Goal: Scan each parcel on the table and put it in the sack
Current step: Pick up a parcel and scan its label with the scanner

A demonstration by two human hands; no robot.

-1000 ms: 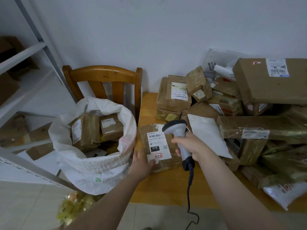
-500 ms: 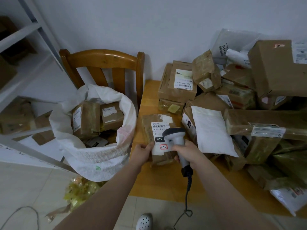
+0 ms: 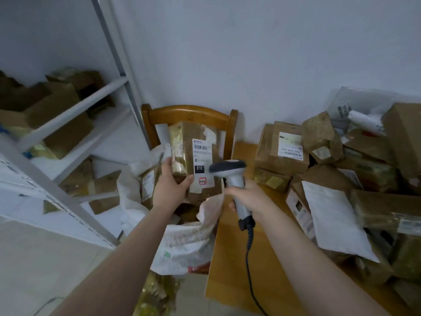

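Observation:
My left hand [image 3: 169, 185] grips a brown taped parcel [image 3: 193, 156] with a white barcode label marked 010, held upright in the air above the mouth of the white sack [image 3: 182, 242]. My right hand [image 3: 248, 195] holds a grey handheld scanner [image 3: 230, 172] by its handle, its head close to the parcel's right side, its cable hanging down. The sack stands on a wooden chair [image 3: 189, 112] and holds other brown parcels. A heap of parcels [image 3: 330, 156] covers the wooden table [image 3: 230, 258] on the right.
A white metal shelf rack [image 3: 68, 115] with brown boxes stands at the left. A white padded envelope [image 3: 332, 215] lies on the heap near the table's front. Crumpled yellowish wrapping [image 3: 157, 295] lies on the floor below the sack.
My left hand lifted the parcel off the table and carried it left, over the sack's mouth. The right hand with the scanner followed to the table's left edge. The view swung left.

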